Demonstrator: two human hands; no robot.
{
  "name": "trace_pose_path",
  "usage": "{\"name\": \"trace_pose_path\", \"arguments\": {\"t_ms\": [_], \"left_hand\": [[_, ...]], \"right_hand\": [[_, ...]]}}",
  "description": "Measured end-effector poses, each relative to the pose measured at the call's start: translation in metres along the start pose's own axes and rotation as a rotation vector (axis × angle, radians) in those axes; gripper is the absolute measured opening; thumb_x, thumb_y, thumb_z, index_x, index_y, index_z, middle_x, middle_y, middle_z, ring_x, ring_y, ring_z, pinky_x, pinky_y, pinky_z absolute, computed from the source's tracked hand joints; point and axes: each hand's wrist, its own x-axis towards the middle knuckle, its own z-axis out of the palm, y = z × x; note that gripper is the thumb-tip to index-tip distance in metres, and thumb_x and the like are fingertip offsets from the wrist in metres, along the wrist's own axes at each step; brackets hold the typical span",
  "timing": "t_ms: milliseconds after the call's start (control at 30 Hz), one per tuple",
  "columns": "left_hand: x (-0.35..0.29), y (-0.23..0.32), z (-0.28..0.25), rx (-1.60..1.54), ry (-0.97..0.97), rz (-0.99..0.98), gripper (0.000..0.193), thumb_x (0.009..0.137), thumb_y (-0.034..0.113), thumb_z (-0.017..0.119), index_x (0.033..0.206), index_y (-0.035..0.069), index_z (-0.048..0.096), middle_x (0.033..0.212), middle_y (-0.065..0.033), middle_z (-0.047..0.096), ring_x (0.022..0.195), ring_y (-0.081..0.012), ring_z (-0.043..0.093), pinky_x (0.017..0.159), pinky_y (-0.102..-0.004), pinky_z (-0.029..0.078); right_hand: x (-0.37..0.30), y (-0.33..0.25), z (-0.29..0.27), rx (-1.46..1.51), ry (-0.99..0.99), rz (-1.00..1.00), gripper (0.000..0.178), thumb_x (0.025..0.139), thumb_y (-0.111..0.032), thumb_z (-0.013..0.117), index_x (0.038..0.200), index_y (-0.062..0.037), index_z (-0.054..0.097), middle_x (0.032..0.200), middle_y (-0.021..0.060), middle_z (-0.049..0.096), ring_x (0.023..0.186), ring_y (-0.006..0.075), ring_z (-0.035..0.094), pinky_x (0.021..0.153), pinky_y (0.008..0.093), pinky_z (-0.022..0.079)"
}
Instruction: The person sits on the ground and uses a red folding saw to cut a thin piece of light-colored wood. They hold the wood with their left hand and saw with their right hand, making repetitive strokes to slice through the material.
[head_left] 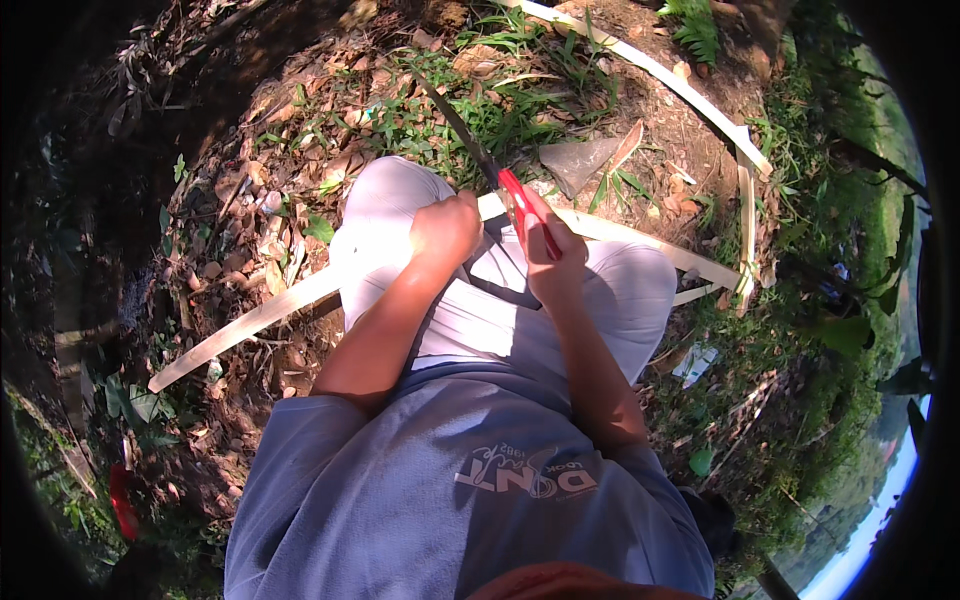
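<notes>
My left hand is closed around a pale wooden strip that crosses my lap. In my right hand is the red handle of a long, narrow, dark-bladed saw. Its blade points away and to the left, and its handle end lies against or just over the strip, close to my left hand; contact is hard to make out. Teeth on the blade are too small to see. To the right of the saw, a pale wooden length continues over my right knee, apparently the same strip.
Another long pale strip lies on the ground ahead to the right, meeting a shorter upright-looking piece. A flat grey stone sits beyond my knees. Dry leaves and grass surround me. A red object is at lower left.
</notes>
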Motion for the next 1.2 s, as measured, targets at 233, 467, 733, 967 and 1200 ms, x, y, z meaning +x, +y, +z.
{"name": "trace_pose_path", "arguments": {"t_ms": [233, 467, 733, 967, 1200], "left_hand": [[0.020, -0.012, -0.006, -0.078, -0.065, -0.127, 0.028, 0.088, 0.029, 0.074, 0.100, 0.004, 0.071, 0.088, -0.0172, 0.077, 0.083, -0.0370, 0.077, 0.076, -0.0486, 0.061], [0.025, -0.010, -0.014, -0.106, -0.149, -0.108, 0.028, 0.090, 0.029, 0.071, 0.103, 0.004, 0.075, 0.093, -0.0183, 0.078, 0.091, -0.0376, 0.077, 0.082, -0.0499, 0.060], [0.006, -0.005, 0.004, -0.052, 0.070, -0.040, 0.018, 0.092, 0.019, 0.067, 0.095, 0.002, 0.063, 0.081, -0.0175, 0.075, 0.072, -0.0358, 0.077, 0.064, -0.0460, 0.062], [0.009, -0.006, 0.009, 0.063, 0.047, -0.027, 0.018, 0.091, 0.021, 0.066, 0.092, 0.003, 0.067, 0.080, -0.0160, 0.076, 0.070, -0.0332, 0.077, 0.064, -0.0443, 0.062], [0.021, -0.008, -0.010, -0.097, -0.040, -0.132, 0.028, 0.089, 0.030, 0.075, 0.098, 0.004, 0.073, 0.089, -0.0185, 0.076, 0.084, -0.0388, 0.076, 0.075, -0.0502, 0.060]], "right_hand": [[-0.036, -0.005, -0.029, 0.003, -0.003, -0.006, 0.037, 0.105, -0.011, 0.062, 0.141, -0.0047, 0.067, 0.111, 0.0132, 0.077, 0.094, 0.0148, 0.071, 0.084, 0.0285, 0.054], [-0.160, -0.042, -0.137, -0.190, -0.064, -0.020, 0.041, 0.108, -0.017, 0.059, 0.143, 0.0045, 0.063, 0.086, 0.0066, 0.074, 0.064, 0.0068, 0.058, 0.062, 0.0232, 0.046], [-0.045, -0.024, -0.048, -0.091, -0.037, -0.100, 0.038, 0.106, -0.012, 0.063, 0.143, -0.0045, 0.066, 0.110, 0.0175, 0.080, 0.085, 0.0154, 0.074, 0.078, 0.0281, 0.056], [0.041, -0.004, 0.022, 0.068, -0.025, -0.102, 0.037, 0.106, -0.019, 0.065, 0.139, -0.0026, 0.068, 0.117, 0.0217, 0.078, 0.104, 0.0235, 0.076, 0.089, 0.0330, 0.055], [-0.102, -0.046, -0.100, -0.105, -0.066, 0.020, 0.040, 0.104, -0.007, 0.061, 0.142, 0.0012, 0.065, 0.109, 0.0159, 0.080, 0.084, 0.0114, 0.072, 0.077, 0.0271, 0.055]]}}
